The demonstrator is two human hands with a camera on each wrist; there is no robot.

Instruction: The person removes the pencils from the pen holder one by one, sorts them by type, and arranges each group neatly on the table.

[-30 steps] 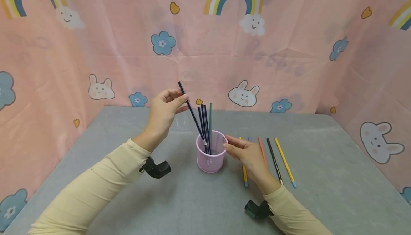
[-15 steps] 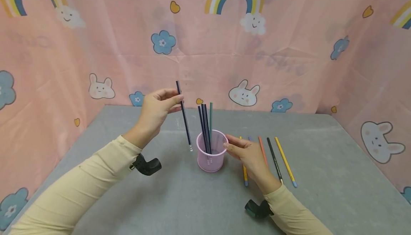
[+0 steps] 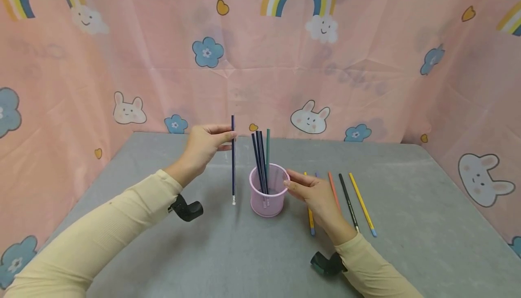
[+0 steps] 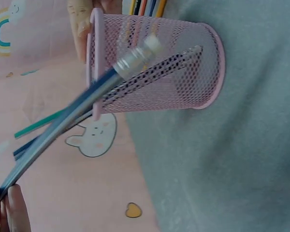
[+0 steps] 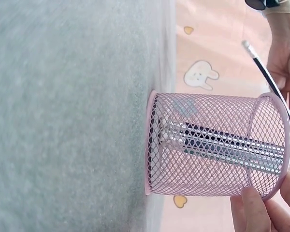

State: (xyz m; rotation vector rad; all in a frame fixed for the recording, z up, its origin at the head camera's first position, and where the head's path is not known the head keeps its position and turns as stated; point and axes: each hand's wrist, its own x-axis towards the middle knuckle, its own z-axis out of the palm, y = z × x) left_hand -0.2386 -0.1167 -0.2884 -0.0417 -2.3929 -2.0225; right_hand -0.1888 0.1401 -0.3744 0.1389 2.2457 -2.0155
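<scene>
My left hand (image 3: 199, 151) pinches a dark blue pencil (image 3: 233, 167) near its top. The pencil hangs upright just left of the pink mesh pencil cup (image 3: 266, 205), its white eraser end (image 4: 152, 44) pointing down, apart from the cup. Inside the cup, several dark pencils (image 3: 257, 153) and a green pencil (image 3: 268, 146) lean with their upper ends above the rim. My right hand (image 3: 319, 201) holds the cup's rim on the right side between thumb and fingers. The cup stands upright on the grey table (image 3: 228, 262).
Right of the cup lie a yellow pencil (image 3: 311, 221), an orange pencil (image 3: 333, 189), a black pencil (image 3: 348, 201) and another yellow pencil (image 3: 362, 203). A bluish one is mostly hidden by my right hand. A pink printed cloth (image 3: 252, 81) surrounds the table's back and sides.
My left hand has drawn the dark blue pencil out of the cup to the left, then lowered it and turned it upright. The right hand and cup have not moved.
</scene>
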